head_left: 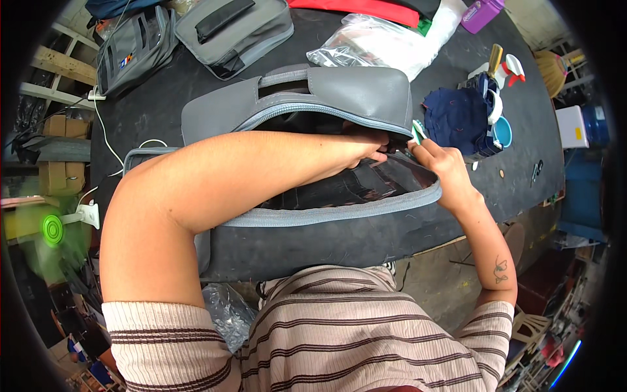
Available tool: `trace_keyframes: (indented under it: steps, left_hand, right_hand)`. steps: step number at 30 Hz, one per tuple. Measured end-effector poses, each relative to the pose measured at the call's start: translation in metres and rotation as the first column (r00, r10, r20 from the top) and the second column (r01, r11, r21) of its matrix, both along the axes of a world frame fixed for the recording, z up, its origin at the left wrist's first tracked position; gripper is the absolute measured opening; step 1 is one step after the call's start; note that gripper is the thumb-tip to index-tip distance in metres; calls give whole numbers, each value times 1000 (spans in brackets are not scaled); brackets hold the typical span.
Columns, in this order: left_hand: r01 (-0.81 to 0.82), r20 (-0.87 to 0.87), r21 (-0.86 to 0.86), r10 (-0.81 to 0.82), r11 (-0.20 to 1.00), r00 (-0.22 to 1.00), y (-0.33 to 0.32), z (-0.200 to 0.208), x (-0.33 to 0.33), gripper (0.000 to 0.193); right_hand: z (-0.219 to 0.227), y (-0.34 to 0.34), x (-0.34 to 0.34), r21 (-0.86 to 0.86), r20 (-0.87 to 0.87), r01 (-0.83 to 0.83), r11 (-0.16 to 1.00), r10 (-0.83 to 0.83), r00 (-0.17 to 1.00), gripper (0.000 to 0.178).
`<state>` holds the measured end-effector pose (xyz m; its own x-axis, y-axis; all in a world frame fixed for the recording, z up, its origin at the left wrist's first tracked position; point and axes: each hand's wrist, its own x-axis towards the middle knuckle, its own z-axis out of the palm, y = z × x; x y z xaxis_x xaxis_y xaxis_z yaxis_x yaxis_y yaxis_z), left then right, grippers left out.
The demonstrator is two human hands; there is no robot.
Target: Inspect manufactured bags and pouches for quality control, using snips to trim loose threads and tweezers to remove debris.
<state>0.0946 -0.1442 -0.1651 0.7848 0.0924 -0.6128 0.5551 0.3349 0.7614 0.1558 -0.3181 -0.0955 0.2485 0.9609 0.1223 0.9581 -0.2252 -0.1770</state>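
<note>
A grey bag (366,91) with a smooth upper panel lies unzipped in front of me, its light grey zipper edge (326,215) spread toward me. My left arm reaches across the opening, and my left hand (372,145) is at the inside right corner. Its fingers, partly hidden by the bag, are closed on the bag's edge there. My right hand (441,166) is closed in a pinch at the outside of the same corner. A small white and green tool (417,132) shows at its fingertips; its kind is not clear.
Two more grey bags (245,36) stand at the far left. Clear plastic wrapping (372,49) lies at the back, near a purple bottle (481,16). Right of the bag are a dark blue pocketed holder (457,117), a blue cup (502,132) and a spray bottle (513,68).
</note>
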Motion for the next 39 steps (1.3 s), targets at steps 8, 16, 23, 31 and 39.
trace_keyframes:
  steps: [8, 16, 23, 31, 39]
  left_hand:
    - [35, -9, -9, -35, 999, 999, 0, 0, 3, 28]
    - [445, 140, 629, -656, 637, 741, 39, 74, -16, 21]
    - [33, 231, 948, -754, 317, 615, 9, 187, -87, 27]
    - [-490, 333, 870, -680, -45, 653, 87, 225, -90, 18]
    - [-94, 214, 967, -547, 239, 809, 126, 177, -88, 21]
  right_hand:
    - [-13, -3, 1, 18, -10, 23, 1000, -23, 1000, 36]
    - [1, -26, 6, 43, -407, 251, 967, -213, 888, 36]
    - [-5, -60, 2, -15, -543, 567, 823, -483, 687, 28]
    - [34, -17, -2, 401, -648, 681, 613, -336, 684, 22]
    - [114, 86, -86, 450, -373, 381, 808, -217, 902, 26]
